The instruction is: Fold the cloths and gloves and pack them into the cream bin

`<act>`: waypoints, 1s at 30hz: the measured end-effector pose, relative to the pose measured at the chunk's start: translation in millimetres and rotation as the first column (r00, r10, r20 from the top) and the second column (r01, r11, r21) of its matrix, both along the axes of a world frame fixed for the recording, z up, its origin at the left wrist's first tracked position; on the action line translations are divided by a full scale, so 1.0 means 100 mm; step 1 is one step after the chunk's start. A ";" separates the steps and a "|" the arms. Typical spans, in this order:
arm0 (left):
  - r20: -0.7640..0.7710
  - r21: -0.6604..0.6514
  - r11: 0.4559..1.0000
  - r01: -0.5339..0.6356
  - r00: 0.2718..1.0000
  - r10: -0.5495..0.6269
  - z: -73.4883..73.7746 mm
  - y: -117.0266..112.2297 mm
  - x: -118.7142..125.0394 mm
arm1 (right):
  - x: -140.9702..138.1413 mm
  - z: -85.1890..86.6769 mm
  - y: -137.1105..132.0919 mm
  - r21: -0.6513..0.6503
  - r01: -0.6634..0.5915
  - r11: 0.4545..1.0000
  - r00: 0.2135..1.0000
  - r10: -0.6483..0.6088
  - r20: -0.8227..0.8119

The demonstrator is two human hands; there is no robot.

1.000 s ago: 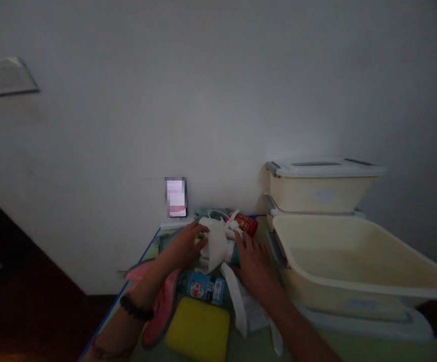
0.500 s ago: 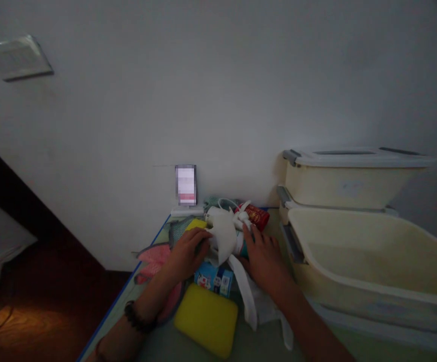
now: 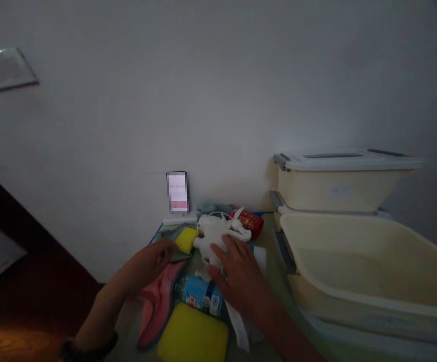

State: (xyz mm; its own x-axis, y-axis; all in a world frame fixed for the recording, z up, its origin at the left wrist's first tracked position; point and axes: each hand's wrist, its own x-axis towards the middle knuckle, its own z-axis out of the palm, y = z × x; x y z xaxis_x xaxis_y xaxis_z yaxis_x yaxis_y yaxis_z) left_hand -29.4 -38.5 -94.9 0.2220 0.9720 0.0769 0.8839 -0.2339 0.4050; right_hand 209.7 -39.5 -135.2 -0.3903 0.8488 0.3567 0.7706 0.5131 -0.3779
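My right hand (image 3: 239, 274) lies flat with fingers stretched over a white cloth (image 3: 213, 241) and a blue-labelled bottle (image 3: 199, 296) in the pile on the table. My left hand (image 3: 148, 261) has its fingers curled beside a small yellow sponge (image 3: 187, 240) and rests near a pink cloth (image 3: 158, 304). I cannot make out whether it grips anything. A large yellow sponge (image 3: 192, 336) lies at the near edge. A red packet (image 3: 247, 221) sits behind the white cloth.
An open cream tub (image 3: 354, 296) stands to the right, with a lidded cream tub (image 3: 339, 186) behind it. A phone (image 3: 178, 192) leans against the white wall. The table edge (image 3: 154, 235) with blue trim drops to a dark floor on the left.
My left hand has drawn back to the left, away from the white cloth. My right hand has slid left onto the cloth and bottle. The small yellow sponge now shows.
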 end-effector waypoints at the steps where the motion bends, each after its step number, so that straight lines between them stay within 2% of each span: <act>1: -0.001 -0.094 0.996 -0.010 1.000 0.010 0.00 -0.02 -0.06 | 0.00 -0.01 0.00 -0.009 -0.020 1.000 1.000 0.020 -0.008; 3: 0.005 -0.229 0.973 -0.019 1.000 0.021 -0.03 -0.05 -0.16 | 0.00 -0.03 0.01 -0.020 -0.013 1.000 1.000 0.013 -0.015; 5: 0.021 -0.271 0.962 -0.027 0.999 0.034 -0.09 -0.07 -0.20 | 0.02 -0.04 0.04 -0.025 0.014 1.000 1.000 -0.015 -0.018; 8: 0.003 -0.254 0.965 -0.066 0.998 0.069 -0.16 -0.06 -0.19 | 0.03 -0.06 0.10 -0.014 0.041 0.999 0.999 -0.041 -0.010; 10: -0.040 -0.226 0.969 -0.096 0.995 0.089 -0.14 -0.03 -0.17 | 0.04 -0.07 0.14 0.005 0.045 0.999 0.999 -0.045 0.003; 12: -0.042 -0.159 0.985 -0.073 0.997 0.067 -0.09 0.00 -0.15 | 0.04 -0.08 0.16 0.025 0.043 0.999 0.999 -0.043 0.016; 15: 0.065 -0.006 0.999 0.044 0.997 -0.044 -0.02 0.03 -0.10 | 0.05 -0.09 0.16 0.041 0.035 0.999 0.999 -0.037 0.032; 18: 0.214 0.107 0.992 0.073 0.972 -0.094 -0.01 0.04 -0.03 | 0.05 -0.06 0.14 0.038 0.037 0.999 0.999 -0.038 0.023; 21: 0.410 0.147 0.989 -0.003 0.910 -0.058 -0.04 0.03 0.06 | 0.05 -0.02 0.11 0.023 0.041 0.999 0.999 -0.041 -0.003; 26: 0.683 0.161 0.963 -0.216 0.729 0.049 -0.03 -0.01 0.31 | 0.04 0.01 0.09 -0.006 0.028 1.000 0.999 -0.028 -0.035; 28: 0.706 0.194 0.949 -0.247 0.707 0.040 -0.05 0.06 0.44 | 0.05 0.00 0.09 -0.009 0.022 1.000 0.998 -0.022 -0.056; 30: 0.696 0.212 0.949 -0.235 0.718 0.023 -0.09 0.20 0.56 | 0.06 -0.02 0.10 -0.007 0.003 1.000 0.996 -0.004 -0.089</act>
